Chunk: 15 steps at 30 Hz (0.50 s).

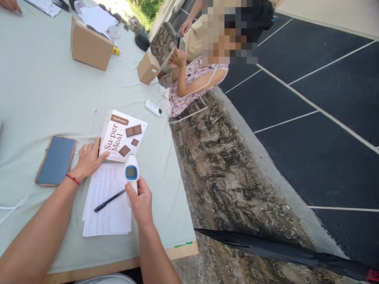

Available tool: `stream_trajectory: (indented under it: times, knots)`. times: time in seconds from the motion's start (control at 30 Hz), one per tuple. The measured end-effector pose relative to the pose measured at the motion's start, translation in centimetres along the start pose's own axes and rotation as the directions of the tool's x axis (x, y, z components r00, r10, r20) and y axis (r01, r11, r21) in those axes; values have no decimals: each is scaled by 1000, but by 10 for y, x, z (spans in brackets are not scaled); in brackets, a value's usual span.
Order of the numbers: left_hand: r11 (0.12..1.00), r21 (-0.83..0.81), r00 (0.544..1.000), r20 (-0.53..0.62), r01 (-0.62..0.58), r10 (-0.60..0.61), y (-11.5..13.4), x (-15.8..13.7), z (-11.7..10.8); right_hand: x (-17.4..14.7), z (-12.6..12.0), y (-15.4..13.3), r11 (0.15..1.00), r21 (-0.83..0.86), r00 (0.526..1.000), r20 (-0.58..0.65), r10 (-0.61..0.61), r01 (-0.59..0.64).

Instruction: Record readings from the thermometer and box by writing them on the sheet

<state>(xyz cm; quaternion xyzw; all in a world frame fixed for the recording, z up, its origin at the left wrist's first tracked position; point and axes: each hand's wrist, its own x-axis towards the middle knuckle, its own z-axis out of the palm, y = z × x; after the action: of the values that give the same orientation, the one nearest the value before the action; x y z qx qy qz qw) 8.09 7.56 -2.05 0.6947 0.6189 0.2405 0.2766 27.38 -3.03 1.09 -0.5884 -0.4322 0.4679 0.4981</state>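
My left hand grips the lower left edge of a white and brown Su-per Meal box, thumb on its front and fingers along its side. The box stands on the cloth-covered table. In my right hand is a white and blue infrared thermometer, its small grey screen turned toward me. It is held upright just in front of the box. Below both lie sheets of printed paper with a black pen across them. A smartphone rests face up left of my left hand.
Beyond are a small carton, a larger carton under papers, a dark case and a white device. A seated person is past the table's right edge, another behind. A white cable lies at left.
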Motion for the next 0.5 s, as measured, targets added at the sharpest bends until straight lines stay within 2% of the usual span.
stream_trajectory:
  times: [0.07,0.17,0.27,0.4,0.5]
  knots:
    - [1000,-2,1000,3,7,-7,-1,0,1,9,-18,13,996,-93,991,-136,-19,6]
    - [1000,-6,1000,5,7,-7,-2,0,2,23,-51,36,965,-259,966,-258,-25,-44]
    - [1000,-4,1000,-2,-1,1,-2,0,2,32,-81,59,869,-478,937,-345,-53,-127]
    - [1000,3,1000,-4,0,0,-2,-1,0,37,-105,86,750,-653,938,-317,-143,-107]
    - [1000,-3,1000,-1,8,-8,-2,-1,0,38,-108,95,688,-725,940,-239,-245,-5]
